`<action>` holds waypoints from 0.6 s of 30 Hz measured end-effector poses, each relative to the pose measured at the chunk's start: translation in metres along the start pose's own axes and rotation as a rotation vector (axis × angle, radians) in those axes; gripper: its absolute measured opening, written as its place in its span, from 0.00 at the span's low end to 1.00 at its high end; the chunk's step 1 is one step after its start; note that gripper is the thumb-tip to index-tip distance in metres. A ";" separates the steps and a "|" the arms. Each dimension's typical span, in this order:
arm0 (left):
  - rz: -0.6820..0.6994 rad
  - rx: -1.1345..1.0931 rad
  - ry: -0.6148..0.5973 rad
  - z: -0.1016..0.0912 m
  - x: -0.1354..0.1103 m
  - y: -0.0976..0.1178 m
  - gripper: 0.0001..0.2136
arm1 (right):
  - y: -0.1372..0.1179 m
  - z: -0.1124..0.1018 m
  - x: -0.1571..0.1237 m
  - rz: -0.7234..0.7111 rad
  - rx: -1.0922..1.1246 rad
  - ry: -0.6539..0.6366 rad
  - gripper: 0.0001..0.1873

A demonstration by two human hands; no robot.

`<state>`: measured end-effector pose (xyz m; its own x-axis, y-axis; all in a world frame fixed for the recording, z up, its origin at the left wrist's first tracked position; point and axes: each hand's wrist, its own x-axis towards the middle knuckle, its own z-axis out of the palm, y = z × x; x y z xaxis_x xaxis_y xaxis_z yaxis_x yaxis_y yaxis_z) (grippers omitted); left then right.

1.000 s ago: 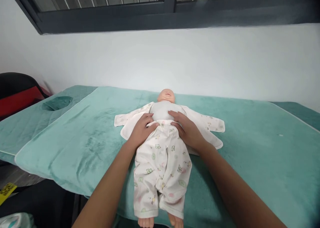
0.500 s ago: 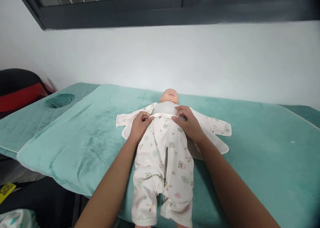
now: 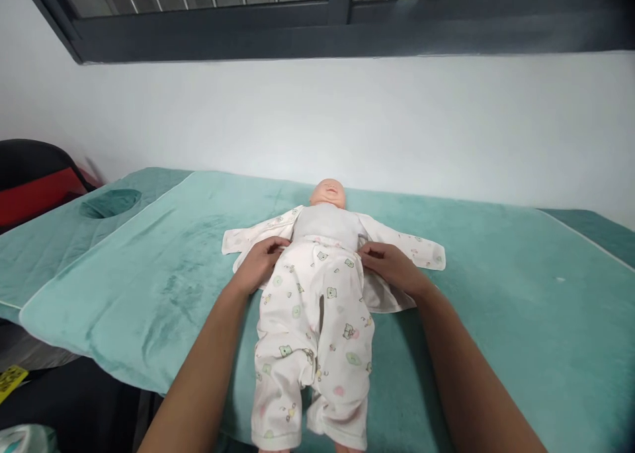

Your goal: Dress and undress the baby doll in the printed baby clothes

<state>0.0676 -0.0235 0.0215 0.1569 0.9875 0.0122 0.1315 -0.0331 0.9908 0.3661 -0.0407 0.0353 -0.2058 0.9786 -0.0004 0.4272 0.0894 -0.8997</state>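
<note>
Hands slid apart from the waistband's middle to the hips; left hand and right hand each pinch the white animal-print pants on the doll, face-up on teal towel, jacket open.

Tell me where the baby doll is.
In the head view, the baby doll lies mid-frame on the teal towel, between the left hand and right hand.

The baby doll lies face up in front of me on the teal towel, head away from me. Its printed trousers reach the waist, legs toward me. The matching jacket lies open beneath it, sleeves spread sideways.
</note>
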 end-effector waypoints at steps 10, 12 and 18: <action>-0.181 -0.066 -0.306 -0.018 -0.015 0.014 0.19 | -0.009 -0.007 -0.015 0.021 0.230 -0.335 0.13; -0.197 -0.065 -0.316 -0.019 -0.015 0.014 0.19 | -0.006 -0.008 -0.013 0.043 0.272 -0.365 0.14; -0.205 -0.097 -0.324 -0.019 -0.013 0.013 0.16 | 0.008 -0.009 -0.006 0.151 0.337 -0.429 0.13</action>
<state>0.0483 -0.0335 0.0371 0.4395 0.8721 -0.2150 0.1012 0.1898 0.9766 0.3787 -0.0444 0.0319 -0.5338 0.8066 -0.2539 0.1897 -0.1784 -0.9655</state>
